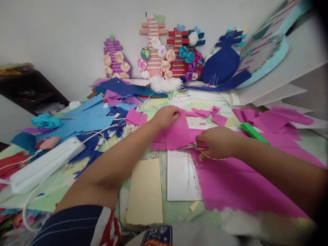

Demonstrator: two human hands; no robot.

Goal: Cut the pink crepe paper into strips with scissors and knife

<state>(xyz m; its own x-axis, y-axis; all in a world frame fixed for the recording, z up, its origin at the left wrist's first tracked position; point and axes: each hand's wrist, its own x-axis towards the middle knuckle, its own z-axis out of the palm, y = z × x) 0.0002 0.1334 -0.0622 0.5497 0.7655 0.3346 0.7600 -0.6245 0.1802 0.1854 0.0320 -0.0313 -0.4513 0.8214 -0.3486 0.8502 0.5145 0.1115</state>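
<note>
My left hand (166, 117) pinches the top of a piece of bright pink crepe paper (179, 132), which hangs down below the fingers. On its right, my right hand (216, 141) is closed round the handles of a pair of scissors (201, 145). The scissors point left, with their blades at the lower edge of the raised piece; how far they are open is hard to see. A large pink sheet (235, 181) spreads under and beyond my right forearm. Below the blades lies a white board (180, 176) with dark and red marks.
A tan card (145, 191) lies at the front, and a green cutter (254, 132) rests beside my right forearm. At the left are a white power strip (48, 165) and blue scraps (89, 116). Decorated paper guitars (153, 48) and white string (166, 84) stand along the wall.
</note>
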